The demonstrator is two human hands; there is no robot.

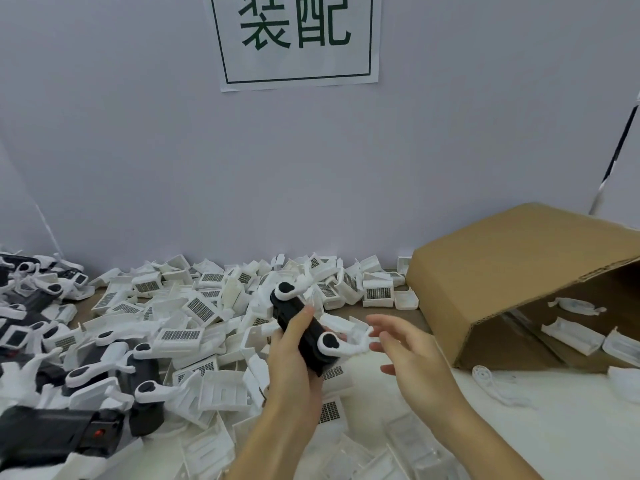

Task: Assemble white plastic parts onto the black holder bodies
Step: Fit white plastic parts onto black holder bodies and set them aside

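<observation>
My left hand (294,358) grips a black holder body (300,323) in mid-air over the table. A white curved arm (292,288) sits on its far end and another white arm (337,344) on its near end. My right hand (412,351) hovers just right of the holder with fingers spread and relaxed, holding nothing; its fingertips are close to the near white arm. A heap of loose white plastic parts (207,306) with dark grid faces covers the table behind and to the left.
Assembled black holders with white arms (104,372) pile up at the left. A cardboard box (519,278) lies on its side at the right, with white parts (571,334) inside its opening. A loose white arm (491,382) lies before the box. A paper sign (298,39) hangs on the wall.
</observation>
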